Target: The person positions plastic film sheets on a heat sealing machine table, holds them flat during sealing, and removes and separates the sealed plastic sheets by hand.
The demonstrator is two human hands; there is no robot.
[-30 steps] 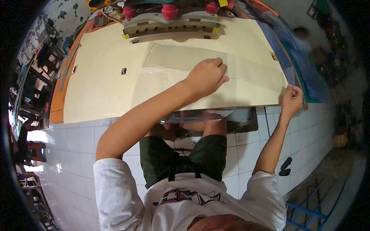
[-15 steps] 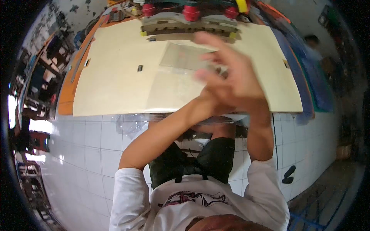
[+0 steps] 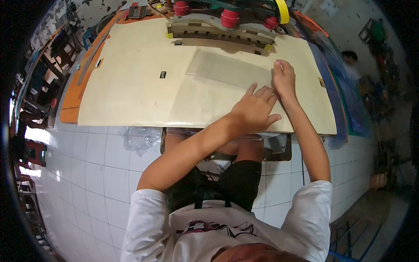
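Observation:
A clear plastic sheet [image 3: 227, 70] lies folded or layered on the cream-coloured board, in front of the machine's metal bar. My left hand [image 3: 257, 107] rests palm down at its lower right corner, fingers stretched out and thumb apart. Just to the right, my right hand [image 3: 284, 78] stands on its edge beside the sheet's right end. Its fingers are curled in, and whatever may be inside them is hidden. The two hands are close together, with the left fingertips near the right wrist.
The machine's metal bar [image 3: 220, 35], with red knobs [image 3: 230, 18] above, spans the far side of the board [image 3: 126, 83]. A small dark block [image 3: 163, 74] sits left of the sheet. Blue plastic [image 3: 349, 96] hangs at the right; crumpled clear plastic [image 3: 142, 139] hangs below the front edge.
My right hand has come down from above the sheet to its right end, its fingers now curled. My left hand, earlier hidden behind the right, now shows flat on the sheet.

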